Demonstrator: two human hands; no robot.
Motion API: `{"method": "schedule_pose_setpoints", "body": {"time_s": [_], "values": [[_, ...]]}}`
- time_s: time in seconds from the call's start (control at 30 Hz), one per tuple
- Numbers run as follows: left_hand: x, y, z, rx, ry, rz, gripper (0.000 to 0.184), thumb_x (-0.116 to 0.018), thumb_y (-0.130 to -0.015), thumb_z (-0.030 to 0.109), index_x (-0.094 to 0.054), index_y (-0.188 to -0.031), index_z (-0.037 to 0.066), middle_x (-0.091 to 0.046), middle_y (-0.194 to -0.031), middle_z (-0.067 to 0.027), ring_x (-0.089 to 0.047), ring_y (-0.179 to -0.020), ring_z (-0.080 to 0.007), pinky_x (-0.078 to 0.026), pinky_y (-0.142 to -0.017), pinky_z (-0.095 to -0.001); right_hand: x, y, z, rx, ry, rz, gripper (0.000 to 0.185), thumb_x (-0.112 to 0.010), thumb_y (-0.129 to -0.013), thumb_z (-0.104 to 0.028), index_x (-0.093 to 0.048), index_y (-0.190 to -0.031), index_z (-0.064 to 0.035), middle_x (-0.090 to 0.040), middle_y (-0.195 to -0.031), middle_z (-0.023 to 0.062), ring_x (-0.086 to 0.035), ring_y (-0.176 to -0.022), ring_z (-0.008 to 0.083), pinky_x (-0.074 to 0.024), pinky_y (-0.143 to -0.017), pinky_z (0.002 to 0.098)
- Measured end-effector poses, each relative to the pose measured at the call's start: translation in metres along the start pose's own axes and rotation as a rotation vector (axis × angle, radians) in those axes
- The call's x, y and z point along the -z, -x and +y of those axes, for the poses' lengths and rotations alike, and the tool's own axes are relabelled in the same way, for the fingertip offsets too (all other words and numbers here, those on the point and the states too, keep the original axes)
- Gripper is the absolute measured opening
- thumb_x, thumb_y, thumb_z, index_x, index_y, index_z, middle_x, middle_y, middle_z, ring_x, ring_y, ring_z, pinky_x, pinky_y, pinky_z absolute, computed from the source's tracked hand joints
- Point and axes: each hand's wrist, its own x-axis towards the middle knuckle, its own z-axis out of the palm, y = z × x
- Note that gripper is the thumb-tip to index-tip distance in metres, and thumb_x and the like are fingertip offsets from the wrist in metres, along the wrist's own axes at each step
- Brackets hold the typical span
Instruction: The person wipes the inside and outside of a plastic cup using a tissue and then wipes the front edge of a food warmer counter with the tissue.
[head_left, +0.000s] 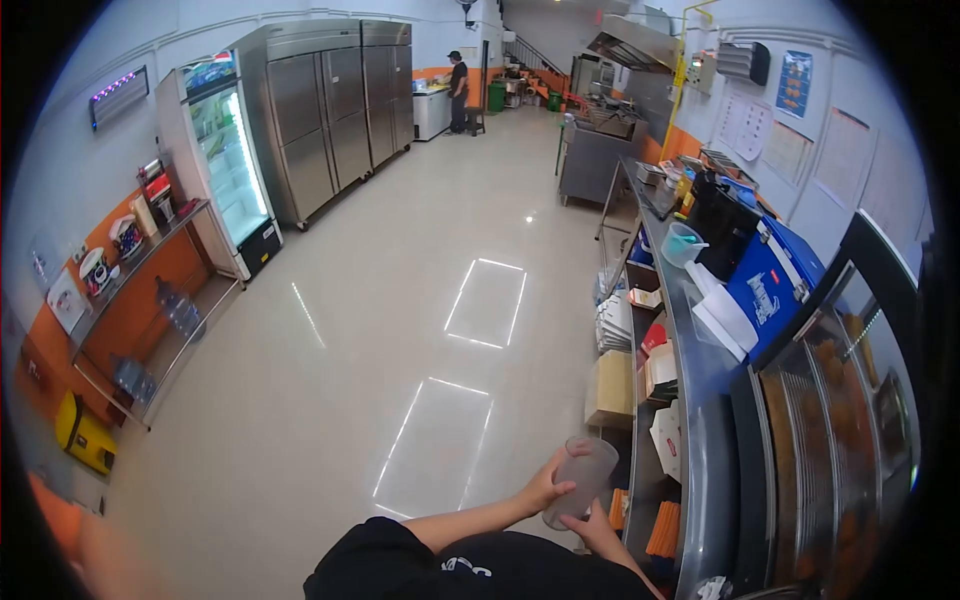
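A frosted, translucent plastic cup (585, 478) is held between my two hands, low in the view and a little right of the middle. My left hand (548, 486) is wrapped round its left side, with the fingertips on its front. Near the cup's base, my right hand (596, 527) grips it from below and the right; part of that hand is hidden behind the cup. The cup leans slightly, over the floor beside the steel counter (690, 370).
Shelves with boxes (610, 388), a blue cooler (768, 285) and a glass display case (825, 430) line the right. At left are a side table (150, 255), a lit fridge (228, 165) and steel cabinets (300, 125). A person (458, 88) stands far back.
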Motion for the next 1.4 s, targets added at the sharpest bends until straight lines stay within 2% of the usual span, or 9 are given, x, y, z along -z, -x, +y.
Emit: {"method": "schedule_pose_setpoints", "body": {"time_s": [0.3,0.6,0.73,1.0,1.07,1.17,1.27,1.33,1.4], "values": [[0.045,-0.010,-0.013,-0.001,-0.080,-0.102,0.100,-0.062,-0.066,0.064,-0.025,-0.136,0.002,-0.035,-0.134,-0.0141,-0.031,-0.127,-0.0238,-0.030,-0.101,-0.0365,-0.023,-0.033,-0.036,0.309,-0.176,0.145,0.079,-0.073,-0.069,-0.018,-0.027,-0.132,-0.0055,-0.043,-0.122,0.0119,-0.044,-0.114,0.0250,-0.0382,-0.094,0.0364],[0.028,-0.045,0.046,0.089,-0.237,0.048,0.076,-0.070,-0.073,0.015,-0.025,-0.134,0.005,-0.034,-0.134,-0.0126,-0.040,-0.120,-0.0254,-0.039,-0.097,-0.0396,-0.012,-0.056,-0.087,0.739,0.647,0.468,0.082,-0.072,-0.068,-0.016,-0.024,-0.133,0.0010,-0.037,-0.127,0.0227,-0.039,-0.118,0.0369,-0.0338,-0.098,0.0412],[0.034,-0.059,0.118,0.307,0.396,0.040,0.068,-0.068,-0.074,0.027,-0.035,-0.128,0.004,-0.044,-0.126,-0.0112,-0.046,-0.116,-0.0266,-0.046,-0.087,-0.0446,-0.014,-0.024,-0.112,0.809,0.880,0.488,0.074,-0.064,-0.074,-0.013,-0.025,-0.135,-0.0022,-0.034,-0.131,0.0215,-0.037,-0.119,0.0374,-0.0319,-0.099,0.0414],[0.047,-0.059,0.103,0.466,0.486,-0.059,0.078,-0.059,-0.076,0.052,-0.032,-0.132,0.005,-0.042,-0.130,-0.0143,-0.045,-0.118,-0.0310,-0.045,-0.089,-0.0489,0.029,0.024,-0.052,0.702,0.574,0.512,0.037,-0.046,-0.083,-0.008,-0.051,-0.118,0.0045,-0.046,-0.125,0.0204,-0.049,-0.112,0.0323,-0.0402,-0.094,0.0366],[0.041,-0.060,0.098,0.519,0.533,-0.131,0.088,-0.058,-0.073,0.060,-0.028,-0.134,0.005,-0.038,-0.134,-0.0143,-0.043,-0.120,-0.0316,-0.044,-0.090,-0.0498,0.028,0.032,-0.066,0.646,-0.018,0.724,0.033,-0.042,-0.087,-0.009,-0.055,-0.114,0.0047,-0.050,-0.122,0.0185,-0.052,-0.110,0.0267,-0.0422,-0.093,0.0344],[0.025,-0.061,0.094,0.522,0.481,-0.207,0.094,-0.059,-0.068,0.064,-0.027,-0.136,0.007,-0.036,-0.135,-0.0149,-0.039,-0.123,-0.0320,-0.043,-0.092,-0.0493,0.029,0.038,-0.081,0.698,0.205,0.737,0.033,-0.041,-0.088,-0.011,-0.055,-0.114,0.0031,-0.053,-0.120,0.0163,-0.051,-0.111,0.0238,-0.0442,-0.090,0.0350],[0.014,-0.063,0.087,0.487,0.474,-0.189,0.091,-0.071,-0.065,0.048,-0.029,-0.134,0.008,-0.034,-0.136,-0.0152,-0.037,-0.125,-0.0305,-0.042,-0.093,-0.0473,0.022,0.042,-0.091,0.787,0.495,0.625,0.030,-0.045,-0.085,-0.010,-0.059,-0.108,0.0002,-0.058,-0.114,0.0158,-0.054,-0.108,0.0245,-0.0456,-0.087,0.0341],[0.006,-0.071,0.093,0.036,-0.128,-0.173,0.092,-0.081,-0.056,0.024,-0.032,-0.132,0.009,-0.034,-0.136,-0.0142,-0.037,-0.125,-0.0280,-0.040,-0.095,-0.0439,0.020,0.048,-0.083,0.839,0.628,0.284,0.027,-0.046,-0.083,-0.013,-0.062,-0.101,-0.0012,-0.062,-0.105,0.0142,-0.058,-0.102,0.0244,-0.0453,-0.087,0.0325],[0.008,-0.077,0.104,-0.148,-0.410,-0.176,0.090,-0.082,-0.054,0.011,-0.035,-0.130,0.005,-0.042,-0.131,-0.0136,-0.043,-0.121,-0.0269,-0.039,-0.096,-0.0369,0.015,0.051,-0.077,0.837,0.570,0.427,0.029,-0.044,-0.086,-0.020,-0.065,-0.082,0.0000,-0.066,-0.090,0.0117,-0.063,-0.085,0.0255,-0.0473,-0.080,0.0327]]}}
